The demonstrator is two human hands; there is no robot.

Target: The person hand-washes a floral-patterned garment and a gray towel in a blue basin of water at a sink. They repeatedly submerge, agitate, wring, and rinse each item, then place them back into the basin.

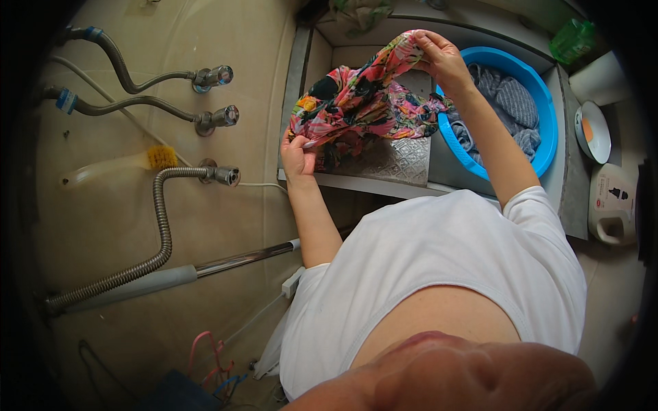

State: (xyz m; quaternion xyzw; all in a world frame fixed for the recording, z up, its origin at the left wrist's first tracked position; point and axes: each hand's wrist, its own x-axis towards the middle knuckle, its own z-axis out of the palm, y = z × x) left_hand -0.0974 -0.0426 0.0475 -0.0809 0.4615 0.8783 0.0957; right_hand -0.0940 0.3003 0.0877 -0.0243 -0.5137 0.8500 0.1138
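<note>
A floral-print garment (pixel 360 105) in pink, dark green and orange is stretched between my hands above the laundry sink (pixel 318 51). My left hand (pixel 299 159) pinches its lower left edge. Higher up, my right hand (pixel 442 59) grips a bunched corner between thumb and fingers. Folds of the cloth hang down over the sink's patterned washboard surface (pixel 406 156), which looks wet. To the right, a blue plastic basin (pixel 549 118) stands in the sink and holds grey striped cloth (pixel 516 103). My right forearm passes over part of the basin. One end of the garment reaches the basin's left rim.
Valves with braided hoses (pixel 149 105) and a corrugated metal pipe (pixel 163 221) project from the left wall, near a yellow-bristled brush (pixel 162 156). On the right ledge are a green bottle (pixel 571 41), a white bowl (pixel 599 131) and a detergent jug (pixel 611 205). Hangers (pixel 218 359) lie low left.
</note>
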